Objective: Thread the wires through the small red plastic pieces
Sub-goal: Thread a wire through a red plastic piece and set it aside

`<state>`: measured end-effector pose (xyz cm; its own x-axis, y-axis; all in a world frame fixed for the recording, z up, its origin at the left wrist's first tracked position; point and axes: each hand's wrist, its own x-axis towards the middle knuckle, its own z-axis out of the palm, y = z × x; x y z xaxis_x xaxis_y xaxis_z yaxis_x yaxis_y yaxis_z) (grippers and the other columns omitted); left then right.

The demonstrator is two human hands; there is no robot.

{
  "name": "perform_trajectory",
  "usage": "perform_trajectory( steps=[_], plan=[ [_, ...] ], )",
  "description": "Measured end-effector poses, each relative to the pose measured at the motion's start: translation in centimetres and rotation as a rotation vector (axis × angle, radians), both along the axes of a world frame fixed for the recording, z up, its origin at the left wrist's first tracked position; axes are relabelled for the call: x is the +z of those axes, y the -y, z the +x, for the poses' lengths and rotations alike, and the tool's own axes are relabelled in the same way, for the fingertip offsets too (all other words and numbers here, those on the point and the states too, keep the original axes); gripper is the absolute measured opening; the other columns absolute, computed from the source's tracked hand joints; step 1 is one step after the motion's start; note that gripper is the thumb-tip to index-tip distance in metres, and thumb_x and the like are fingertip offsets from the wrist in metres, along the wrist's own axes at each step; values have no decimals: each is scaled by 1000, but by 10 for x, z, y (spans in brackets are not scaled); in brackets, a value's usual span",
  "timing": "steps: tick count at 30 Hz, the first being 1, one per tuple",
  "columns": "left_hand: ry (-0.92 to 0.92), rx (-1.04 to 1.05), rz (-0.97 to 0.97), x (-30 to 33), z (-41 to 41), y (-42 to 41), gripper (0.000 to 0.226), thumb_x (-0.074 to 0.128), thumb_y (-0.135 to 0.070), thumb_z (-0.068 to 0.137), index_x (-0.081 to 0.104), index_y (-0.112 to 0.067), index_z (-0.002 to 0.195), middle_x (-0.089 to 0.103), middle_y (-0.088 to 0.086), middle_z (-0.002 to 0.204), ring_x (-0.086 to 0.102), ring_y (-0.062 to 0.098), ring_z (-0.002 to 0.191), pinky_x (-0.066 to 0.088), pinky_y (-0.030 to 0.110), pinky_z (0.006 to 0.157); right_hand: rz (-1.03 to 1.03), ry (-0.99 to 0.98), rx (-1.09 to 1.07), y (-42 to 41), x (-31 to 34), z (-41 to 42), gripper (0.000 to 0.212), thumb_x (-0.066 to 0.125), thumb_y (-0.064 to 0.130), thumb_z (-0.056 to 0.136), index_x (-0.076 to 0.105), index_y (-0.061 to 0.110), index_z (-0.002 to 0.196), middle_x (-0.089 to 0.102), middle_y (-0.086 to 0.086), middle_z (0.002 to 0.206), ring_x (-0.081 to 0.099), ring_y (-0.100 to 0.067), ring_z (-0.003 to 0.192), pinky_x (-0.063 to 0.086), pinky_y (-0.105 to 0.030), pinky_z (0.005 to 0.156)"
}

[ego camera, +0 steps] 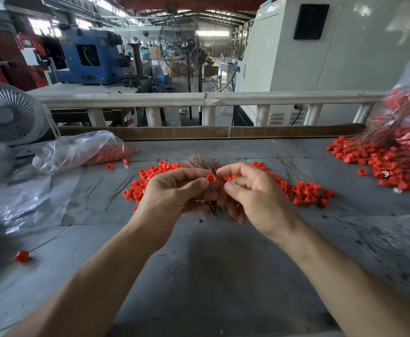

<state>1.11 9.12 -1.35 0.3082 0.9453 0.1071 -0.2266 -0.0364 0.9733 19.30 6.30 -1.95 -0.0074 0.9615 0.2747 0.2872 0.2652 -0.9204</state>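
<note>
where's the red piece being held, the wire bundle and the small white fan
red piece (211,178): head view, on its round rim
wire bundle (202,161): head view, on its splayed upper ends
small white fan (5,114): head view, on its grille

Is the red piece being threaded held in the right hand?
No, the left hand pinches the red piece at its fingertips; the right hand works beside it.

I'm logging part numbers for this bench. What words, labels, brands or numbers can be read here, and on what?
No text can be read.
Red pieces on the table: no print shows.
Red piece pinched by the left hand, beside the right hand: no marking shows.
Blue machine: plates too blurred to read.
White cabinet: no legible label.
</note>
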Motion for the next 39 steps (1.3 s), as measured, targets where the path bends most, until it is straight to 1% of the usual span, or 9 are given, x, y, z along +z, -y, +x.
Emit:
perform_trajectory(
  steps=[6, 10, 14, 17, 21, 25, 27, 33, 39],
  plan=[
    [-8, -20, -7, 1, -1, 1, 31, 72, -20, 79, 74, -6, 107, 78, 15, 102, 75, 24, 74, 56, 26, 54, -55, -10, 56, -1, -2, 0, 21, 58, 12, 101, 61, 26, 118, 75, -6, 80, 70, -29, 60, 49, -36, 47],
    [29, -58, -51, 1, 0, 1, 33, 73, -17, 79, 71, -1, 108, 76, 20, 103, 75, 24, 78, 62, 31, 63, -107, 1, 87, 1, 1, 0, 17, 57, 11, 103, 63, 19, 117, 77, -6, 82, 74, -33, 67, 53, -38, 51],
    [92, -62, -101, 1, 0, -1, 36, 73, -15, 78, 68, 2, 109, 75, 23, 103, 77, 27, 88, 63, 30, 72, -111, 9, -10, -2, 6, 7, 15, 57, 13, 103, 71, 18, 103, 77, -3, 84, 74, -23, 70, 55, -37, 57],
    [97, -51, -108, 1, -1, -1, 35, 74, -15, 77, 68, 0, 108, 76, 23, 102, 77, 27, 90, 62, 29, 72, -39, 261, -234, -8, 3, 23, 15, 66, 18, 97, 73, 26, 86, 76, 10, 75, 67, -7, 59, 50, -27, 52],
    [77, -49, -121, 0, -1, -1, 36, 75, -14, 76, 68, 1, 108, 76, 22, 102, 77, 28, 90, 63, 30, 73, -42, 503, -454, -17, -5, 47, 18, 73, 24, 89, 72, 29, 72, 71, 14, 65, 67, -7, 64, 56, -32, 67],
    [67, -49, -132, 1, 0, 0, 36, 75, -15, 75, 68, 1, 107, 76, 23, 102, 77, 29, 91, 64, 31, 75, -103, 623, -553, -21, -11, 60, 22, 74, 25, 86, 70, 33, 66, 64, 22, 57, 63, -5, 56, 51, -27, 54],
    [63, -46, -138, 1, 1, 1, 35, 74, -14, 75, 68, 1, 106, 76, 23, 102, 77, 28, 90, 64, 31, 75, -105, 615, -533, -22, -14, 60, 21, 74, 24, 86, 71, 33, 68, 66, 19, 60, 65, -6, 56, 52, -27, 54],
    [68, -37, -145, 1, 2, 2, 34, 76, -15, 73, 69, 0, 103, 76, 23, 100, 77, 28, 88, 64, 30, 72, 23, 665, -336, -23, -17, 34, 6, 77, 26, 88, 75, 32, 90, 73, 16, 87, 64, -6, 80, 50, -27, 75],
    [58, -35, -139, 0, 1, 1, 34, 76, -17, 74, 69, -1, 103, 76, 23, 101, 77, 30, 91, 63, 30, 71, 25, 689, -422, -28, -22, 16, 13, 72, 40, 91, 70, 27, 90, 69, 12, 80, 65, -12, 79, 53, -32, 72]
  ],
)
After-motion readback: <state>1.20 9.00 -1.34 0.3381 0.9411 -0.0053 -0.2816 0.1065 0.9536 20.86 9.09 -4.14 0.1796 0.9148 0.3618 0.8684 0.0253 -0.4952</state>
